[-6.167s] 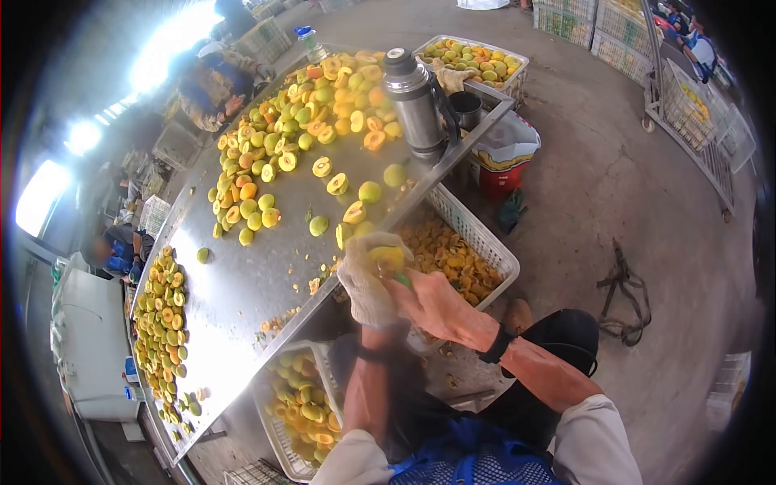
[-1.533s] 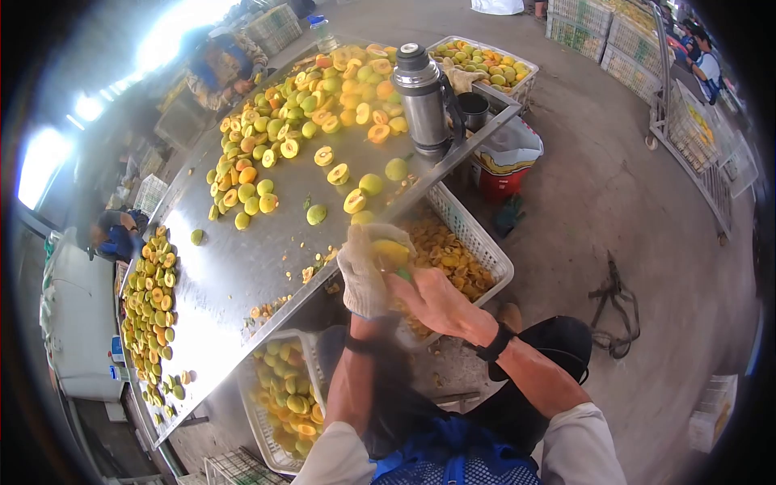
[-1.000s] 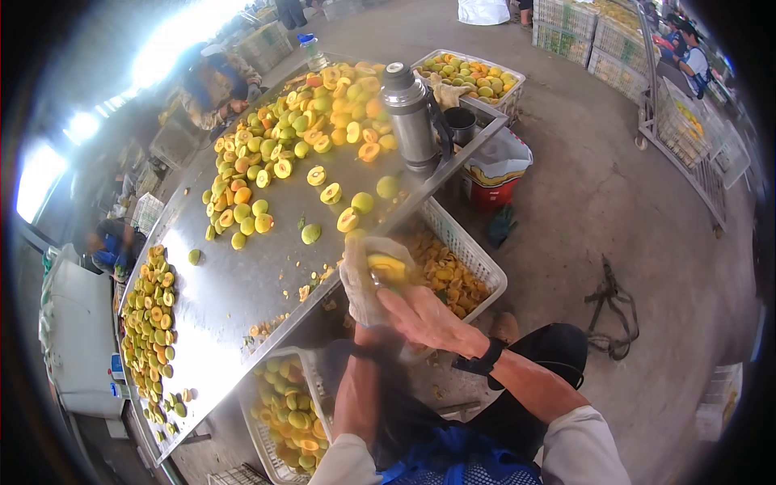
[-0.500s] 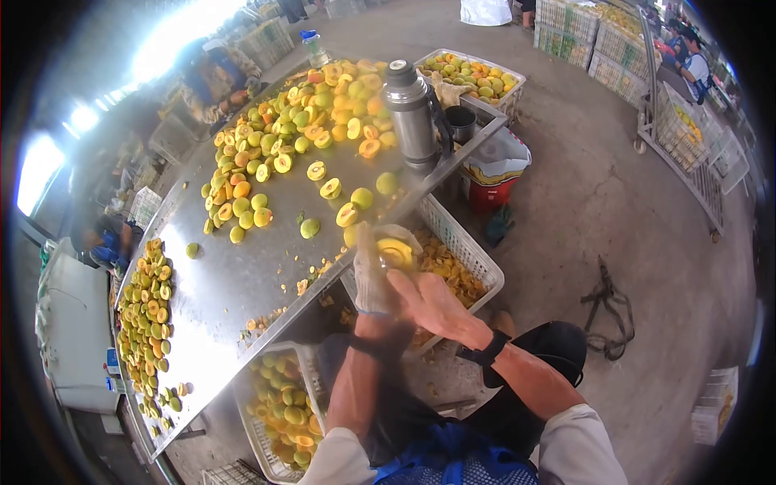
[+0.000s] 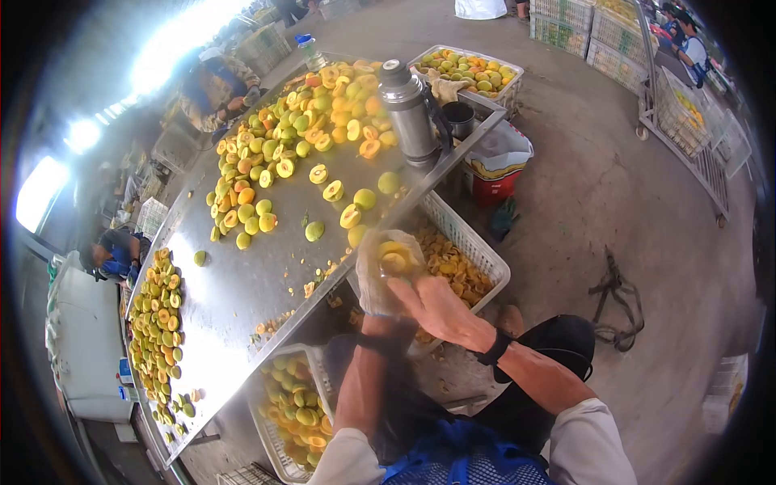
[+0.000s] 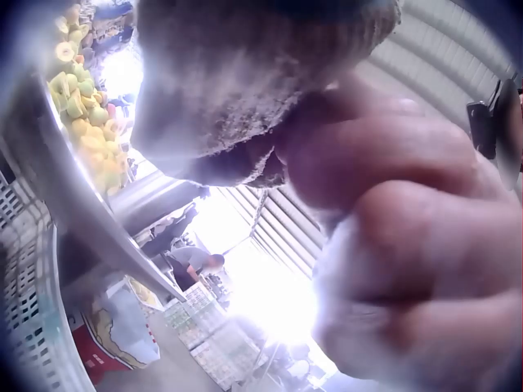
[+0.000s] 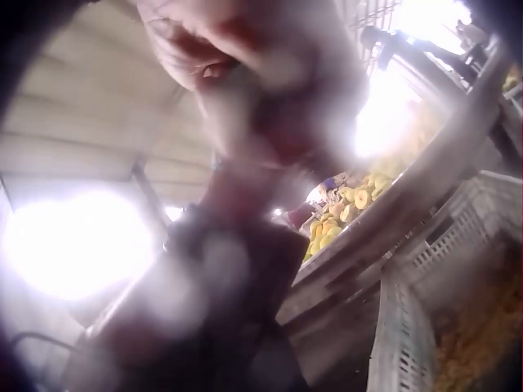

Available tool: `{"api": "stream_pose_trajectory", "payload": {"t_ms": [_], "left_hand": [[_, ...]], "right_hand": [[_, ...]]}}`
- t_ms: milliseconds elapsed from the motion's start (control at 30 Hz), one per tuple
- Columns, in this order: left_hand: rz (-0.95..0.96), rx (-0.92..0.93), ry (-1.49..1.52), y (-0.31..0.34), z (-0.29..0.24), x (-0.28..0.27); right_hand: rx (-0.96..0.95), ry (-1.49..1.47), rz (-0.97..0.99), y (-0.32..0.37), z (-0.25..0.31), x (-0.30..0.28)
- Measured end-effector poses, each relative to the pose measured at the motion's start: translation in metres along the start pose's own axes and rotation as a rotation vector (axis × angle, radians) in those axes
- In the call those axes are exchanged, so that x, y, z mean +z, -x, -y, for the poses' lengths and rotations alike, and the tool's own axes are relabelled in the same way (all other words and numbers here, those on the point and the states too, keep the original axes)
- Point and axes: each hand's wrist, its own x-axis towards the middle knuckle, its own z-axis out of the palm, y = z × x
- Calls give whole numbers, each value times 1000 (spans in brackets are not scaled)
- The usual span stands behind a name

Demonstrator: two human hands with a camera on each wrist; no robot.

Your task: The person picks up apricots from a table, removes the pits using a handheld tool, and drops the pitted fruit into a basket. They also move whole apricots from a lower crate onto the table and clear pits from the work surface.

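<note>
A pale knit glove covers the left hand (image 5: 377,279), which grips a yellow fruit (image 5: 394,257) with its cut flesh facing up. Close against it is the bare right hand (image 5: 443,311), its index finger reaching to the fruit. In the left wrist view the glove (image 6: 221,98) fills the top, and the right hand's fingers (image 6: 409,245) look curled around something small that they hide. The right wrist view is blurred; the right hand (image 7: 261,73) is at its top. Both hands are above a white crate of orange scraps (image 5: 458,271), beside the metal table's edge.
Halved and whole fruit lie in piles on the metal table (image 5: 267,275). A steel flask (image 5: 411,117) and dark cup (image 5: 459,119) stand near its right corner. A fruit crate (image 5: 293,408) sits below the near edge; a red-and-white bag (image 5: 495,166) is beyond the scrap crate.
Over the last second the fruit has turned in the gloved hand, showing a rounder cut face. The right hand stays against it, having shifted slightly. The head view has moved a little.
</note>
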Motion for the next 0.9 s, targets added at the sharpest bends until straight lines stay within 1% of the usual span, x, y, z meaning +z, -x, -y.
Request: {"api": "stream_pose_trajectory", "payload": {"t_ms": [33,100,167,267,367,400,433,500,533,600,633,700,733,833,867,900], "left_hand": [[27,61,-23,0,4,-3],[41,49,73,-3,13,-6],[13,-107,303,-5,19,-7],[-75,-206,249,-11,7,-7],[-224,-166,295,-17,-2,-11],[-166,-158,189,-17,-9,-23],[-176,-113,97,-16,-17,-27],[-188,-21,-91,-14,-34,-32],[-144,32,-258,-14,-37,-45],[-141,38,-385,-6,-46,-50],[-136,40,-448,-2,-50,-52],[-10,390,-737,5,-55,-55],[62,569,-873,7,-56,-55],[103,542,-941,17,-56,-50],[98,499,-921,20,-53,-50],[93,459,-901,21,-50,-51]], "right_hand": [[-27,57,-30,1,0,3],[-54,194,-72,0,1,2],[-50,346,-95,2,4,1],[-306,411,-299,1,-7,1],[-257,383,-354,-4,-2,-20],[-223,422,-347,-6,-5,-28],[-155,397,-346,-7,-3,-34],[-148,376,-389,-12,-5,-37],[-158,246,-353,-15,-2,-35],[-171,-7,-282,-16,9,-29],[-15,-181,-177,-16,16,-25],[296,-518,42,-16,31,-13],[342,-611,63,-17,33,-5],[310,-712,153,-16,37,6],[294,-723,162,-18,26,16],[298,-761,164,-18,28,15]]}}
